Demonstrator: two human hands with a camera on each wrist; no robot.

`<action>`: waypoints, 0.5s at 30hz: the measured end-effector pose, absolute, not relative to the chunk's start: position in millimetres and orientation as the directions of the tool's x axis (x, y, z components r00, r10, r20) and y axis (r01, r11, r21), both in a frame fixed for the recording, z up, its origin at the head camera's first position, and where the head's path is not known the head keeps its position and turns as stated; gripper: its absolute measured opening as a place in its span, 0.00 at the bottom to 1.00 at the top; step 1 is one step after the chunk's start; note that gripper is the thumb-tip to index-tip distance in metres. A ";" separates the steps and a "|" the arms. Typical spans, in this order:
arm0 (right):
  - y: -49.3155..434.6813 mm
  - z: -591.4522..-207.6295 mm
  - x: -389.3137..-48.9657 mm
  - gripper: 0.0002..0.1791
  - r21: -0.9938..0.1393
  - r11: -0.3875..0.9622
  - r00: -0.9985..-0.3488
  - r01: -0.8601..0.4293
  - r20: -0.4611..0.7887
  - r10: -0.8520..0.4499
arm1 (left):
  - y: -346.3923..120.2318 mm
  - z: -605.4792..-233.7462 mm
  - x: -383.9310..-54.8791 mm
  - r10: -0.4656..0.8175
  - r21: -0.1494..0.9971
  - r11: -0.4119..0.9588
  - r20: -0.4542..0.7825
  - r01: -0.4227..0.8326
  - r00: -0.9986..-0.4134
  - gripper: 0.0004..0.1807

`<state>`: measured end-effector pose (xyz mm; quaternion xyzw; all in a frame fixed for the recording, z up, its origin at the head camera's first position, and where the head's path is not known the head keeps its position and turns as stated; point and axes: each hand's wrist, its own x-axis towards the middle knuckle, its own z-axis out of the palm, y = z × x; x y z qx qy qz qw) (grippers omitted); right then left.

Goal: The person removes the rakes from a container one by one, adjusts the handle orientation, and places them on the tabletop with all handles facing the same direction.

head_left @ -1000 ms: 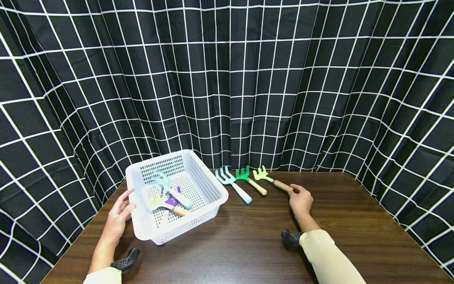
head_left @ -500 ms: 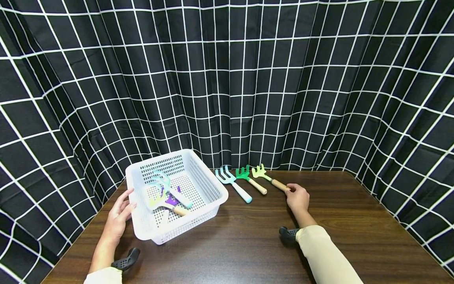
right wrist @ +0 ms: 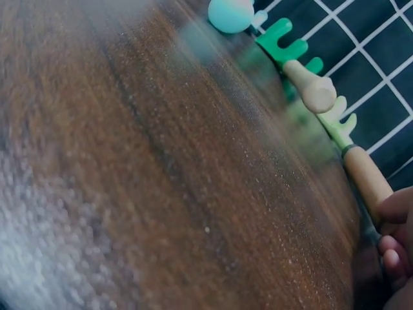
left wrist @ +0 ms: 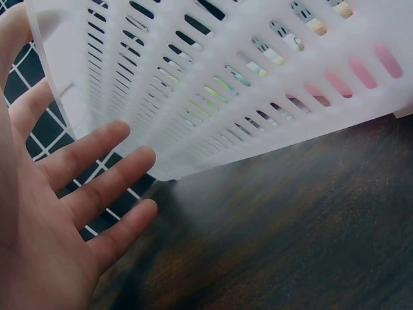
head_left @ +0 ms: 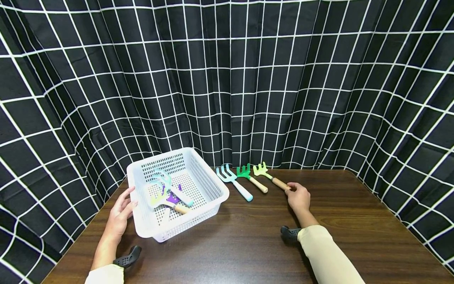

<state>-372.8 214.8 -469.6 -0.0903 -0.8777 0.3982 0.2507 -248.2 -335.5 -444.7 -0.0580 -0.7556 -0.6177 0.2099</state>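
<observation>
In the head view my right hand (head_left: 299,198) pinches the end of the wooden handle of a yellow-green hand rake (head_left: 280,183). The rake lies at the right of a row on the table, its tines toward the curtain. Beside it are a green hand rake (head_left: 257,183) and a light-blue hand rake (head_left: 241,190). My left hand (head_left: 118,217) touches the left rim of a white plastic basket (head_left: 143,221); the left wrist view shows its fingers (left wrist: 106,187) spread and fairly straight. Inside the basket are blue (head_left: 179,193), purple (head_left: 173,198) and yellow-green (head_left: 181,208) rakes, partly overlapping.
A black curtain (head_left: 230,79) with white grid lines stands behind and around the dark wooden table (head_left: 241,244). The basket takes up the table's left part. A pink thing (left wrist: 335,84) shows through the basket's slots in the left wrist view.
My right hand has shifted slightly left with the yellow-green hand rake, whose head now lies a little nearer the green one. The left hand and basket have stayed in place.
</observation>
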 end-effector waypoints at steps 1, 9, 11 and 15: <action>215.0 -469.4 -372.3 0.13 -0.745 0.666 -0.860 -0.040 0.366 0.357 | -335.4 -444.6 -248.5 -0.170 0.909 0.228 0.390 0.349 -0.905 0.27; 215.9 -469.8 -372.7 0.14 -0.749 0.661 -0.860 -0.046 0.366 0.355 | -335.7 -443.9 -249.7 -0.161 0.911 0.214 0.390 0.353 -0.907 0.27; 215.7 -469.9 -372.4 0.14 -0.750 0.660 -0.862 -0.055 0.369 0.348 | -336.0 -443.9 -249.5 -0.164 0.910 0.210 0.393 0.358 -0.905 0.27; 215.7 -470.5 -371.2 0.13 -0.746 0.662 -0.864 -0.070 0.377 0.334 | -336.3 -444.4 -248.5 -0.167 0.909 0.209 0.397 0.361 -0.903 0.26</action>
